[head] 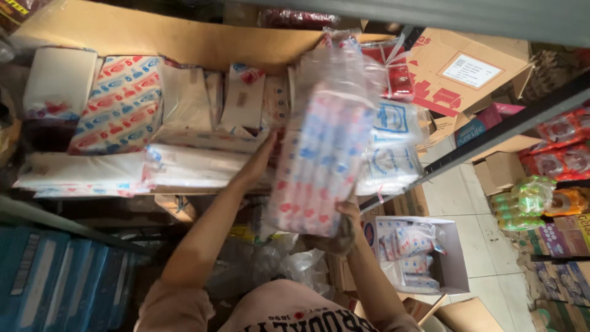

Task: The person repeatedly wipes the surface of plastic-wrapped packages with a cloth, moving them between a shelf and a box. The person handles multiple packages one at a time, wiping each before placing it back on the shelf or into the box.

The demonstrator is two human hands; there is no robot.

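My right hand [339, 232] grips the lower end of a long plastic-wrapped pack [326, 141] with red and blue print, held up in front of a shelf. My left hand [261, 161] reaches forward with its fingers against the white wrapped packs [203, 165] stacked on the shelf, just left of the held pack. More packs stand upright behind them, one with a red and blue pattern [123, 101]. The held pack hides part of the shelf's right side.
A brown cardboard sheet [184, 37] backs the shelf. An open white box [453, 258] of similar packs sits on the tiled floor at lower right. Cardboard cartons [467, 71] stand at upper right, blue packs [55, 283] at lower left, bottled goods [528, 203] far right.
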